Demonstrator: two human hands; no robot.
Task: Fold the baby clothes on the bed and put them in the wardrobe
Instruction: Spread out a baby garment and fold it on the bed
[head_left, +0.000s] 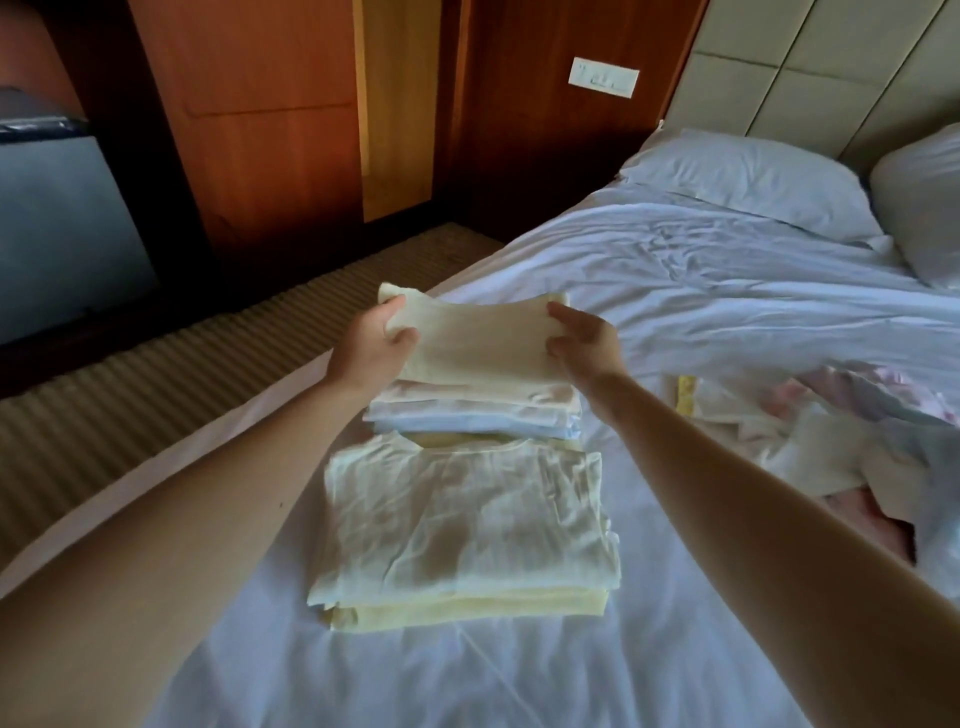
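A folded cream garment (475, 338) is held between both hands just above a far stack of folded baby clothes (472, 410). My left hand (371, 345) grips its left edge, thumb on top. My right hand (584, 340) pinches its right edge. Nearer to me lies a second stack (467, 525), a crumpled white top over pale yellow pieces. Both stacks sit on the white bed sheet (701, 291). A loose heap of unfolded pink and white clothes (857, 441) lies at the right.
Wooden wardrobe doors (249, 114) stand across a strip of striped carpet (171, 384) beyond the bed's left edge. A dark cabinet (57, 223) is at the far left. Two pillows (753, 176) lean at the padded headboard, with a wall switch plate (603, 77) nearby.
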